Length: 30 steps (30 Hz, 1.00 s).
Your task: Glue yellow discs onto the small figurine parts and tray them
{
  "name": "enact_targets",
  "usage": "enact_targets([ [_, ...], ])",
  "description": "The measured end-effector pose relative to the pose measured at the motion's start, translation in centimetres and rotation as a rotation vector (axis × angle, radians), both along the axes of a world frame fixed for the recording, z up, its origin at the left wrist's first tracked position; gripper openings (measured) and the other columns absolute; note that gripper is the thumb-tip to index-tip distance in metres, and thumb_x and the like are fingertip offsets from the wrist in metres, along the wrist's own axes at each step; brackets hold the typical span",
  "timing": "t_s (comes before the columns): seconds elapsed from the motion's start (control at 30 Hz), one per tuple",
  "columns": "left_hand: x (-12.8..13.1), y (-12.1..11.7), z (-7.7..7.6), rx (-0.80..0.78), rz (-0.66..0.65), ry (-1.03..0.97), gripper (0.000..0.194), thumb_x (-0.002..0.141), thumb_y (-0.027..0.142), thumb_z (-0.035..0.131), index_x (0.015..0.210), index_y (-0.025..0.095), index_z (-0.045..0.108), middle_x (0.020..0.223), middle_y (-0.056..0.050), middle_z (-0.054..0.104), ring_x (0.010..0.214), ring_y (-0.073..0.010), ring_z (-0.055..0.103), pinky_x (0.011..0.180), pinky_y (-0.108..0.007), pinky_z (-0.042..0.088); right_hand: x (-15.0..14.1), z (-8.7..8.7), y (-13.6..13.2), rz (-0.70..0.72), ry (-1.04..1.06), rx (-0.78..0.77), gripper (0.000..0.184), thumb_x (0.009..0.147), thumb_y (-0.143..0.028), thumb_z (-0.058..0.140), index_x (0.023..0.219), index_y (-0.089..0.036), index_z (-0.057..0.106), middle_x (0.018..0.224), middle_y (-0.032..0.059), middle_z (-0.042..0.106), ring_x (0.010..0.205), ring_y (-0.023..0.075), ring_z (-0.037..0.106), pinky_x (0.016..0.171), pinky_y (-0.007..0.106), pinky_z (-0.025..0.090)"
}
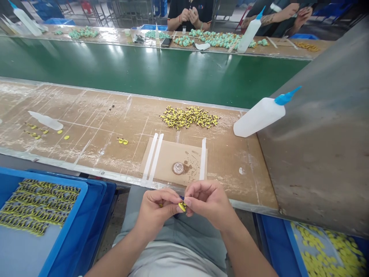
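Note:
My left hand (157,209) and my right hand (209,204) meet in front of the bench edge, fingertips pinching a small yellow piece (182,207) with a dark blue bit showing above it. The fingers hide most of it. Just beyond my hands lies a cardboard pad (173,161) taped to the bench, with a small glass dish (178,168) on it among brown stains. A heap of small yellow-and-black pieces (188,117) lies farther out. To my left, a blue tray (69,192) holds rows of similar pieces. To my right, a blue tray (291,250) holds yellow discs.
A white glue bottle with a blue nozzle (259,117) lies at the bench's right end beside a grey metal panel (314,130). A green conveyor belt (144,73) runs beyond the bench. Across it, co-workers sit at a bench with green pieces and bottles.

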<state>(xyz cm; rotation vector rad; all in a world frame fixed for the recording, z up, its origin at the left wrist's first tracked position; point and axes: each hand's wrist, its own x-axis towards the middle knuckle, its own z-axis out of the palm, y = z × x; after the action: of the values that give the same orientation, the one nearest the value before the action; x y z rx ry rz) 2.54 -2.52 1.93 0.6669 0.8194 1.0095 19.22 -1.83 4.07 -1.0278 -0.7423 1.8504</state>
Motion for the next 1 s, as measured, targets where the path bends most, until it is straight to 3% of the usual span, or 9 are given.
enact_targets([
  [0.3, -0.3, -0.3, -0.1, -0.001, 0.025, 0.049, 0.013, 0.062, 0.012, 0.086, 0.067, 0.021, 0.080, 0.070, -0.003, 0.073, 0.062, -0.0155, 0.068, 0.059, -0.027, 0.056, -0.2, -0.2, 0.1, 0.036, -0.059, -0.024, 0.028, 0.051, -0.024, 0.094, 0.065, -0.014, 0.072, 0.054, 0.0007, 0.068, 0.046, 0.0117, 0.063, 0.045, 0.018, 0.053],
  [0.43, -0.1, -0.5, -0.7, 0.067, 0.185, 0.169, 0.018, 0.060, 0.012, 0.088, 0.073, 0.022, 0.081, 0.074, -0.004, 0.074, 0.067, -0.0146, 0.068, 0.061, -0.023, 0.055, -0.8, -0.3, -0.1, -0.061, -0.066, 0.001, 0.024, 0.056, -0.024, 0.092, 0.066, -0.015, 0.072, 0.054, -0.0003, 0.068, 0.045, 0.0101, 0.062, 0.046, 0.018, 0.054],
  [0.6, 0.2, -1.1, -1.3, 0.265, 0.325, 0.307, 0.021, 0.068, 0.010, 0.082, 0.082, 0.026, 0.081, 0.081, -0.003, 0.074, 0.072, -0.0148, 0.068, 0.063, -0.022, 0.055, -1.3, -0.8, -0.5, -0.180, -0.124, 0.053, 0.021, 0.062, -0.027, 0.089, 0.070, -0.017, 0.073, 0.056, -0.0001, 0.068, 0.047, 0.0115, 0.063, 0.048, 0.020, 0.055],
  [0.77, 0.2, -1.4, -0.7, 0.411, 0.295, 0.384, 0.027, 0.075, 0.008, 0.076, 0.092, 0.028, 0.081, 0.088, -0.004, 0.076, 0.079, -0.0173, 0.070, 0.067, -0.024, 0.057, -1.3, -0.2, -0.7, -0.235, -0.159, 0.113, 0.019, 0.066, -0.030, 0.086, 0.069, -0.017, 0.074, 0.055, 0.0015, 0.068, 0.049, 0.0120, 0.062, 0.049, 0.021, 0.054],
  [1.0, 0.0, -1.5, -0.3, 0.468, 0.279, 0.434, 0.029, 0.077, 0.008, 0.074, 0.095, 0.030, 0.081, 0.088, -0.005, 0.075, 0.077, -0.0203, 0.070, 0.066, -0.029, 0.058, -1.8, -0.2, -1.1, -0.267, -0.182, 0.147, 0.017, 0.069, -0.031, 0.084, 0.068, -0.018, 0.074, 0.057, 0.0024, 0.069, 0.050, 0.0132, 0.063, 0.049, 0.022, 0.054],
])
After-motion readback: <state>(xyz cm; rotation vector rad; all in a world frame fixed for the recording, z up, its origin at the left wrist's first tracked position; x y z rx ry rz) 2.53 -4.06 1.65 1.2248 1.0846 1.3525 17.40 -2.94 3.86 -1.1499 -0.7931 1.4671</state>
